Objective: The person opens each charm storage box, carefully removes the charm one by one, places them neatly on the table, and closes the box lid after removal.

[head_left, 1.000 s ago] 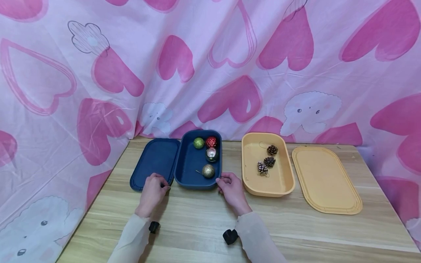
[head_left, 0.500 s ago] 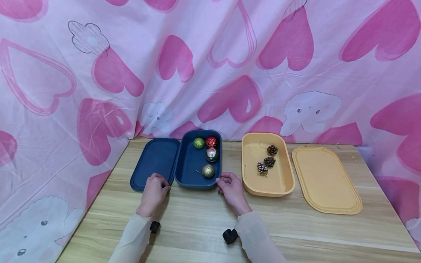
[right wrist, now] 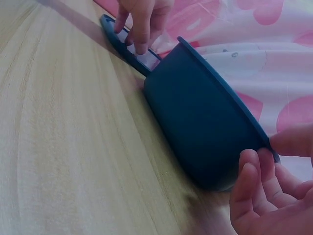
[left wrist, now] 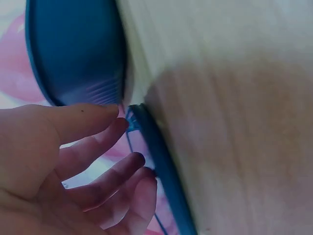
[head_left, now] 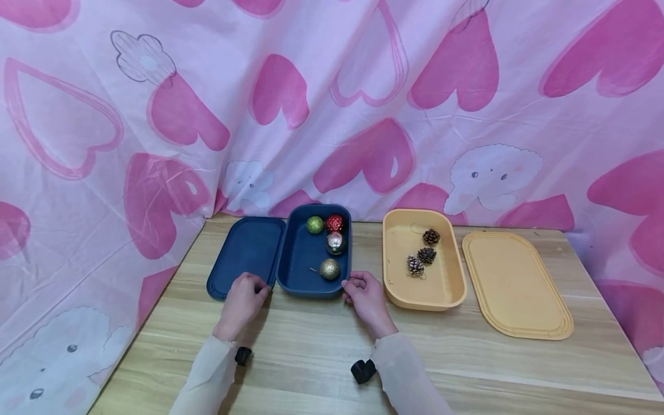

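My right hand (head_left: 366,300) pinches the near right corner of the dark blue box (head_left: 310,291), thumb at its rim and fingers against its outer wall in the right wrist view. Inside the box lie a green ball (head_left: 314,225), a red ball (head_left: 334,223), a shiny pink ball (head_left: 335,243) and a gold glitter ball (head_left: 329,269). At the near right edge of the dark blue lid (head_left: 244,253) rests my left hand (head_left: 242,302), its fingers loosely bent. In the left wrist view, the thumb and forefinger tips lie beside the lid's corner (left wrist: 139,115); whether they touch it, I cannot tell.
Right of the blue box stands a yellow box (head_left: 396,282) holding three pinecones (head_left: 426,255). A yellow lid (head_left: 519,282) lies flat farther right. Behind the wooden table (head_left: 306,357) hangs a pink heart-patterned curtain (head_left: 321,104).
The head view has shifted slightly. Both hands stay in nearly the same places, and the boxes and their contents look unchanged.
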`<state>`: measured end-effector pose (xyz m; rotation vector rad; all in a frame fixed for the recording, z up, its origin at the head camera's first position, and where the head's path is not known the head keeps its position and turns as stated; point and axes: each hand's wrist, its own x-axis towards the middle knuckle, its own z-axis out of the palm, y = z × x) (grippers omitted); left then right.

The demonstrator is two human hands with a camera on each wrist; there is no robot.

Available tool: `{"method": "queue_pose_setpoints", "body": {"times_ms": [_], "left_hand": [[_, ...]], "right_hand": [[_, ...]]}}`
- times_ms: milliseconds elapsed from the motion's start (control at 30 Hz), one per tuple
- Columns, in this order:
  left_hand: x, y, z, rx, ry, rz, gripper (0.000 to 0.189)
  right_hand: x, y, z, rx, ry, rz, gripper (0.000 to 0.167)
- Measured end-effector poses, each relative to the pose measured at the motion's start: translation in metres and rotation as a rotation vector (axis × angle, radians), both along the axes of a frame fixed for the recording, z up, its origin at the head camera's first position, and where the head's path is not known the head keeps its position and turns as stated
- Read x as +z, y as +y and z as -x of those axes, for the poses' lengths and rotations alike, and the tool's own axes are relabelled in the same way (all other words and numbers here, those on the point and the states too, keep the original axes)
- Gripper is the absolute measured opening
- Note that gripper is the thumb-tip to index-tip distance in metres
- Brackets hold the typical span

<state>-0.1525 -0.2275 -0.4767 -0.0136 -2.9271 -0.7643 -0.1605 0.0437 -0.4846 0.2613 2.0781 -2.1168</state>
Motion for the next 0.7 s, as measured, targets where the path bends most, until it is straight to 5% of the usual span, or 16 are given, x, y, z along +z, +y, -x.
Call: {"method": "queue_pose_setpoints", "body": {"times_ms": [267,700], "left_hand": [[0.015,0.003,-0.002,0.013,0.074,-0.01,0.011],[0.032,0.026,0.002,-0.052,0.232,-0.117,0.006]], "right_hand": [[0.002,0.001,0.0,0.0,-0.022,0.025,0.032],[0.0,0.001,0.0,0.002,-0.034,0.038,0.033]]}}
